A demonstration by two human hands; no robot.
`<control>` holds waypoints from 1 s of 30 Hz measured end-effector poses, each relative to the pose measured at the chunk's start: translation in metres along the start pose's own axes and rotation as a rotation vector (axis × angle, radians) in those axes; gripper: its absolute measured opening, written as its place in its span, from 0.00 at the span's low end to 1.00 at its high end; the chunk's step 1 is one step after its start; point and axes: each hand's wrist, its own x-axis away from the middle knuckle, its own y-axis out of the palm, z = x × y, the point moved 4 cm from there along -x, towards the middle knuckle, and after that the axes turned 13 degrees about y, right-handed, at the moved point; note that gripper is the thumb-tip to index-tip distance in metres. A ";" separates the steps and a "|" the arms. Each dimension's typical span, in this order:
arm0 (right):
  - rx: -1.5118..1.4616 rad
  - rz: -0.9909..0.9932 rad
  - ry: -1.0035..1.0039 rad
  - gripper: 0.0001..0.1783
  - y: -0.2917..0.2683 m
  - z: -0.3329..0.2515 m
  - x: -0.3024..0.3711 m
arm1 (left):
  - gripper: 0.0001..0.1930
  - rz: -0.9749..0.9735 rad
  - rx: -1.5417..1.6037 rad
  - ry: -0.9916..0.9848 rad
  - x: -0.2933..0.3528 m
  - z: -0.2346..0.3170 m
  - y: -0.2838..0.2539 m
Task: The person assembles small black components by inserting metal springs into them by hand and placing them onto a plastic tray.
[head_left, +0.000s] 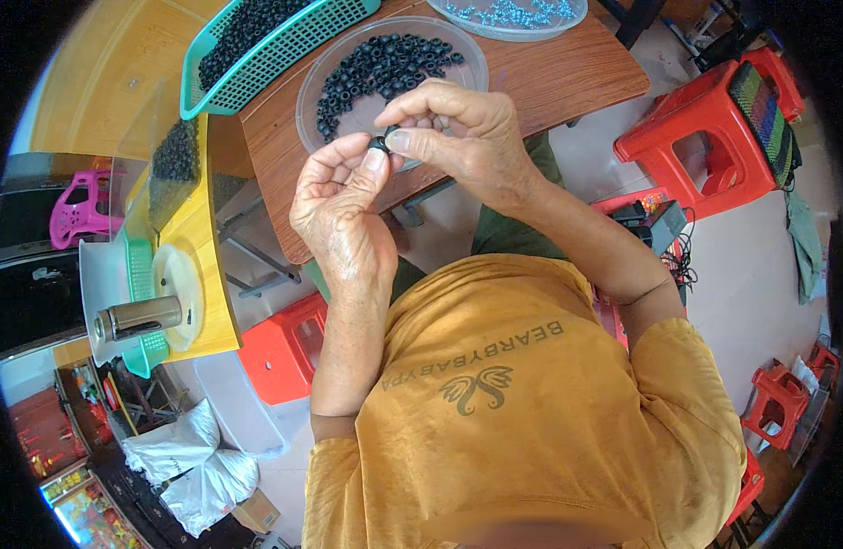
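Above the near edge of the brown table, my two hands meet at their fingertips. My left hand (348,206) is closed, with thumb and fingers pinching a small round black part (377,144). My right hand (472,142) comes in from the right, its thumb and forefinger pinched on a dark bit touching that part. Whether this is a second piece cannot be made out. Just beyond the hands sits a shallow clear round tray (473,69) with many loose black ring-like pieces (385,69) in it.
A green perforated basket (289,53) of black pieces and a round tray (513,29) of shiny blue parts flank the tray on the wooden table (568,78). Red stools (705,137) stand right. A yellow table (218,274) at left holds a steel flask (138,318).
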 end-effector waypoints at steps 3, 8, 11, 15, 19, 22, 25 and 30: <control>0.034 0.005 0.034 0.07 -0.006 0.000 0.004 | 0.11 -0.050 -0.063 0.026 0.001 -0.002 0.004; -0.016 0.021 0.002 0.07 -0.011 -0.001 0.006 | 0.09 -0.003 -0.054 0.010 0.002 -0.005 0.009; -0.093 -0.005 0.075 0.06 -0.013 0.000 0.005 | 0.09 0.008 -0.061 -0.003 0.001 -0.006 0.008; -0.116 -0.043 0.149 0.07 -0.015 0.005 0.000 | 0.09 -0.004 -0.111 0.033 -0.001 -0.007 0.009; -0.199 -0.093 0.207 0.07 -0.012 0.008 -0.004 | 0.10 -0.011 -0.110 0.039 -0.004 -0.010 0.006; -0.155 -0.095 0.203 0.06 -0.012 0.009 -0.008 | 0.10 0.005 -0.098 0.010 -0.007 -0.010 0.003; -0.097 -0.106 0.155 0.06 -0.012 0.009 -0.011 | 0.10 0.002 -0.094 0.001 -0.010 -0.014 0.000; 0.112 -0.101 0.115 0.07 -0.012 0.010 -0.018 | 0.10 -0.013 -0.124 0.047 -0.012 -0.019 -0.001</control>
